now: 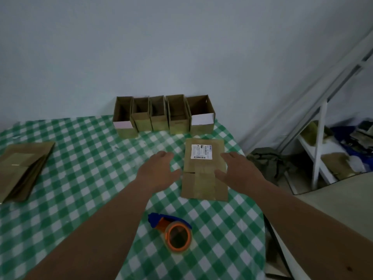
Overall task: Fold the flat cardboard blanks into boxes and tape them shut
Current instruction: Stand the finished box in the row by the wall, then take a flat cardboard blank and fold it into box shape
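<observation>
A worktop [84, 158] under a green-and-white checked cloth stands against a pale plain wall, with white metal shelving [319, 158] holding dim clutter at the right. A flat brown cardboard blank [203, 178] with taped seams lies on the cloth between both hands. The left hand [159, 168] hovers just beside its left edge, fingers relaxed, holding nothing; the right hand [236, 168] lies spread over its right side. The blank's white barcode label [200, 151] is too blurred to read. Five open-topped brown cardboard boxes [163, 116] line the wall; a stack of flat brown blanks [22, 166] is cut off at left. An orange-cored tape dispenser with a blue handle [173, 231] lies nearer
</observation>
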